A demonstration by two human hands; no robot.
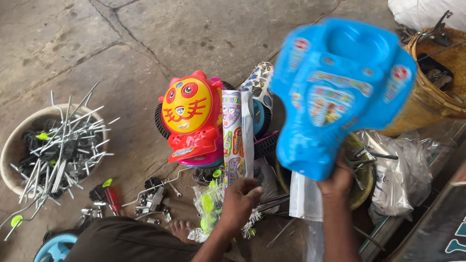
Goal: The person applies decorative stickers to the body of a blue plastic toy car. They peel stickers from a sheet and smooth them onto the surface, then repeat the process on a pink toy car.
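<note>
My right hand (338, 180) holds up a big blue plastic seat (340, 92). My fingers are closed on its narrow bottom end. The seat has bright stickers on it and looks blurry. It is up in the air, over the stuff on the floor.

My left hand (239, 201) is lower down. Its fingers are curled around the bottom of a long sticker sheet (234, 140) with cartoon pictures. The sheet stands up tall, just beside a yellow and red tiger face (187, 109) on a toy trike.

Under my left hand is a clear bag with green bits (208, 201) in it. To the left, a round bowl (14, 145) is full of metal rods (63, 145). Small metal parts (155, 199) lie on the grey concrete floor (97, 48) near my foot. On the right is a brown basket (432, 97), and plastic bags (403, 170) sit below it.
</note>
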